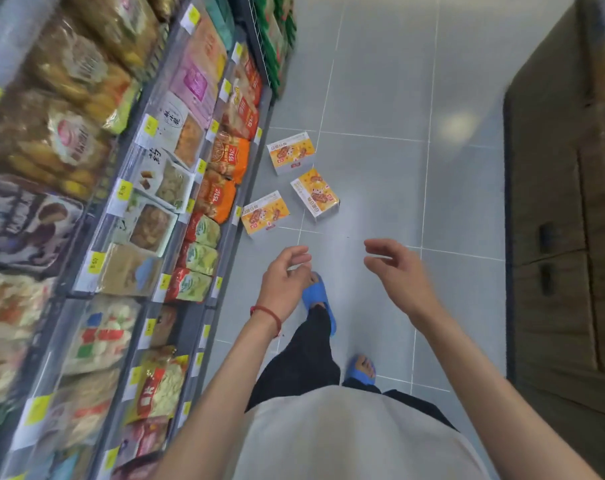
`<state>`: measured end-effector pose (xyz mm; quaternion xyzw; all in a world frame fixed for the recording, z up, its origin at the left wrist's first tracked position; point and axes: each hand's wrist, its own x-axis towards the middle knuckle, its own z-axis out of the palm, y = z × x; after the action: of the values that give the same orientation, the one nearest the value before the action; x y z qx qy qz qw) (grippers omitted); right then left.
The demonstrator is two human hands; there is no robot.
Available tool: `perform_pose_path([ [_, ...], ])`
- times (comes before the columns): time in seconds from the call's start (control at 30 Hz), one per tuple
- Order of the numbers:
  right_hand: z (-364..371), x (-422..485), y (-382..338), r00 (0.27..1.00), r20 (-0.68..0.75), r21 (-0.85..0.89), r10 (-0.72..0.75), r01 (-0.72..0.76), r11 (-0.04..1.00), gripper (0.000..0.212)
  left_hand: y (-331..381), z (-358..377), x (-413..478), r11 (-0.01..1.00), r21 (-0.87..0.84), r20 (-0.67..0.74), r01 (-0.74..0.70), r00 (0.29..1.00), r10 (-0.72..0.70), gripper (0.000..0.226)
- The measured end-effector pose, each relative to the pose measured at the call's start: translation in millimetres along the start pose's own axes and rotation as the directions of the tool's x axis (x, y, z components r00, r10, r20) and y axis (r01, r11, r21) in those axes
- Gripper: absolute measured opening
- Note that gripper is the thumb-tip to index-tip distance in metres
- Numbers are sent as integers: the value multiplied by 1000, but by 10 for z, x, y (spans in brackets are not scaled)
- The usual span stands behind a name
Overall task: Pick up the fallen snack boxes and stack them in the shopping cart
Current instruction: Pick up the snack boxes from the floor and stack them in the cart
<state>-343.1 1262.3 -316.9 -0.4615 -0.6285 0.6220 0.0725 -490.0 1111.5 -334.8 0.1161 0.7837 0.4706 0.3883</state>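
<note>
Grey tiled floor (380, 98) fills the aisle, broad and bare ahead between the shelving (96, 209) of packaged snacks on the left and a brown wooden cabinet (553, 209) on the right. Three orange-and-white snack boxes lie flat on the tiles close to the foot of the shelving: the far box (291, 153), the middle box (314, 194) just beside it and turned at an angle, and the near box (265, 212) closest to the shelf base. All three sit ahead of both hands, well apart from the fingertips, with open floor to their right. The left hand (286, 284), a red cord on its wrist, hangs over a blue sandal (320, 299), fingers loosely curled and holding nothing. The right hand (399, 271) reaches forward, fingers spread apart and slightly bent, empty, touching nothing.
</note>
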Motion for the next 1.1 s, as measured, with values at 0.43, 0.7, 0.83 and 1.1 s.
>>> perform_pose_path([
  [0.43,239,2310,-883,965,-88,131,247,-234,963,27,871,-191,2497,978,148,54,148,986,-158,27],
  [0.7,110,3425,-913,916,-81,206,392,-369,906,35,1097,3,3551,941,204,56,271,956,-287,24],
  [0.83,-29,3927,-942,880,-65,177,470,-454,873,38,1208,161,3991,914,223,16,340,936,-352,25],
  [1.1,-60,4852,-624,807,-60,153,588,-575,804,31,1121,449,4889,878,296,3,377,919,-395,19],
])
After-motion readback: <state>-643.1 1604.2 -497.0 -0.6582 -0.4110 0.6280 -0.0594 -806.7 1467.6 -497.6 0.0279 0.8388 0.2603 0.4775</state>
